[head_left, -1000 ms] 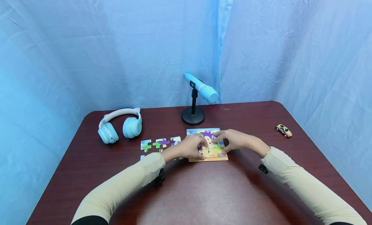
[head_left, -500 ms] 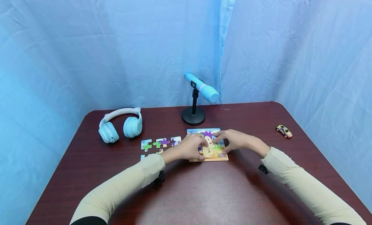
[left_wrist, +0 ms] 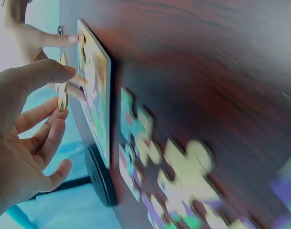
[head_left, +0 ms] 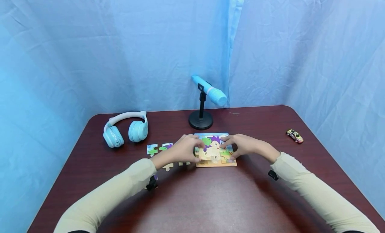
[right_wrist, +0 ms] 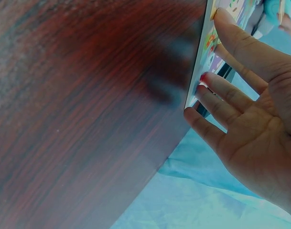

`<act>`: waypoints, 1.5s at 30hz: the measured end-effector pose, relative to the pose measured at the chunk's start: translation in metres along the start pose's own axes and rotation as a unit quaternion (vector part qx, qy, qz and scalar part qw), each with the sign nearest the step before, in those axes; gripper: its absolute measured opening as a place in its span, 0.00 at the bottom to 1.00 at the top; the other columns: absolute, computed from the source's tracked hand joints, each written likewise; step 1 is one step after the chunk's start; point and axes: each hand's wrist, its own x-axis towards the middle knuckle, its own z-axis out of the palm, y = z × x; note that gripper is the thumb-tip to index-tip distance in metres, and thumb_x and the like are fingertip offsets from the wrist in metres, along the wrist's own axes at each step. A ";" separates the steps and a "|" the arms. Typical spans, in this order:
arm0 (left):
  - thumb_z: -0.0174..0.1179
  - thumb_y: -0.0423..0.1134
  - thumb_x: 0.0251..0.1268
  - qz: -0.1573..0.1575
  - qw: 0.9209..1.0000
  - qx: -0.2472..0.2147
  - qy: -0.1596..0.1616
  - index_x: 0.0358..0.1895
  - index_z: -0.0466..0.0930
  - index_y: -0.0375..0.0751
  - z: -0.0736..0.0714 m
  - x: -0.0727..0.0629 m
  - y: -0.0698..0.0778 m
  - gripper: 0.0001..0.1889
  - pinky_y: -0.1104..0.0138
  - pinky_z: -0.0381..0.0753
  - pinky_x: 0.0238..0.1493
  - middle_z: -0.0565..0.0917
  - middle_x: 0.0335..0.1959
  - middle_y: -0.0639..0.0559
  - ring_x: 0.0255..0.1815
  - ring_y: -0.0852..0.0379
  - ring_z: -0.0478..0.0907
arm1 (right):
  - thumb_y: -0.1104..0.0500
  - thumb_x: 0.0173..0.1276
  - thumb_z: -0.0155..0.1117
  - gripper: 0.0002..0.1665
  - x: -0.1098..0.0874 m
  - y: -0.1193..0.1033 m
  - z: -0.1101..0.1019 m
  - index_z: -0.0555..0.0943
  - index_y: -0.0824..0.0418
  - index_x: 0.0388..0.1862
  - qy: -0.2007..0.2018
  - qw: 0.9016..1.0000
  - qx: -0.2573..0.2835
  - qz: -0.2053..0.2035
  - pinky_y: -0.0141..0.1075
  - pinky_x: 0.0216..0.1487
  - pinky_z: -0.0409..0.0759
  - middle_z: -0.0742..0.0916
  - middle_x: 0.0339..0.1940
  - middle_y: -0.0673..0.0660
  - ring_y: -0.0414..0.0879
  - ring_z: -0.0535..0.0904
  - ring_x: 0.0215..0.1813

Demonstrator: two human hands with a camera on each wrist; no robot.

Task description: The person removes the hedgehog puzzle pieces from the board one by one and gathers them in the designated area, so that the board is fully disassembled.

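A cartoon jigsaw board (head_left: 231,164) lies flat on the table, with a purple-haired figure on it. My left hand (head_left: 184,148) is over the board's left side and pinches a puzzle piece (left_wrist: 62,90) between thumb and fingertips. In the left wrist view this piece is seen nearly edge-on, raised off the board. My right hand (head_left: 245,146) rests on the right part of the board; in the right wrist view its fingers (right_wrist: 226,93) are spread, with the thumb on the board's face. Several loose puzzle pieces (left_wrist: 186,174) lie left of the board, partly hidden by my left arm.
Behind the board stands a blue microphone (head_left: 210,91) on a black round-based stand (head_left: 201,120). Blue cat-ear headphones (head_left: 138,131) lie at the back left. A small toy car (head_left: 294,136) sits near the table's right edge. Blue curtains (head_left: 150,52) surround the table.
My left hand has moved left and lifted a puzzle piece off the board, uncovering more of the picture and the loose pieces near my forearm. The right hand stays where it was.
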 end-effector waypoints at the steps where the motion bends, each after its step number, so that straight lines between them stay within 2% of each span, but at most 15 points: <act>1: 0.76 0.44 0.54 -0.003 1.000 -0.002 0.002 0.52 0.87 0.45 -0.002 -0.004 -0.002 0.21 0.50 0.72 0.62 0.85 0.46 0.52 0.52 0.53 0.78 | 0.53 0.59 0.79 0.35 0.000 0.000 0.000 0.82 0.54 0.66 0.000 1.000 0.000 0.001 0.57 0.69 0.72 0.76 0.74 0.65 0.64 0.69 0.76; 8: 0.78 0.42 0.52 -0.012 1.000 -0.013 0.014 0.49 0.87 0.44 -0.010 -0.037 -0.019 0.20 0.49 0.74 0.61 0.84 0.44 0.53 0.50 0.52 0.79 | 0.53 0.59 0.80 0.36 0.000 0.001 0.000 0.81 0.53 0.67 0.001 1.000 -0.001 0.009 0.57 0.70 0.73 0.75 0.75 0.64 0.65 0.68 0.76; 11: 0.79 0.43 0.52 -0.013 1.000 -0.010 0.017 0.48 0.87 0.45 -0.010 -0.049 -0.025 0.20 0.51 0.76 0.57 0.84 0.44 0.53 0.49 0.53 0.79 | 0.52 0.59 0.80 0.35 0.001 0.001 0.001 0.81 0.53 0.67 0.000 1.000 -0.002 0.008 0.57 0.69 0.73 0.75 0.75 0.64 0.65 0.68 0.76; 14: 0.79 0.44 0.52 -0.009 1.000 -0.010 0.020 0.48 0.87 0.45 -0.012 -0.060 -0.031 0.20 0.54 0.77 0.52 0.84 0.43 0.53 0.46 0.53 0.79 | 0.52 0.59 0.79 0.35 0.001 0.001 0.001 0.81 0.54 0.67 0.000 1.000 0.000 0.006 0.57 0.70 0.72 0.75 0.75 0.64 0.65 0.67 0.76; 21: 0.79 0.43 0.51 -0.014 0.999 -0.026 0.016 0.48 0.87 0.46 -0.015 -0.081 -0.039 0.19 0.58 0.77 0.49 0.83 0.44 0.55 0.47 0.54 0.76 | 0.53 0.59 0.79 0.35 0.001 0.000 0.001 0.82 0.55 0.66 -0.003 1.000 0.000 0.004 0.58 0.69 0.72 0.75 0.75 0.65 0.66 0.68 0.76; 26: 0.79 0.44 0.51 -0.002 1.000 -0.023 0.001 0.47 0.87 0.45 -0.015 -0.093 -0.045 0.20 0.63 0.81 0.44 0.83 0.44 0.55 0.46 0.54 0.78 | 0.53 0.59 0.79 0.35 0.001 0.000 0.001 0.81 0.55 0.67 -0.005 1.000 -0.001 0.007 0.58 0.69 0.73 0.75 0.75 0.65 0.65 0.68 0.76; 34: 0.79 0.44 0.50 0.019 1.000 -0.018 -0.005 0.47 0.87 0.46 -0.013 -0.109 -0.047 0.20 0.62 0.81 0.47 0.84 0.43 0.56 0.46 0.56 0.79 | 0.53 0.59 0.80 0.35 0.000 -0.002 0.000 0.81 0.54 0.67 -0.005 1.000 0.003 0.006 0.57 0.69 0.73 0.75 0.75 0.64 0.64 0.68 0.76; 45: 0.80 0.43 0.47 0.038 0.999 -0.019 -0.014 0.43 0.87 0.45 -0.009 -0.120 -0.050 0.18 0.67 0.81 0.45 0.84 0.41 0.57 0.42 0.58 0.81 | 0.52 0.59 0.79 0.36 0.001 0.000 -0.001 0.81 0.54 0.67 -0.006 1.000 0.003 0.008 0.58 0.69 0.72 0.75 0.75 0.64 0.65 0.67 0.76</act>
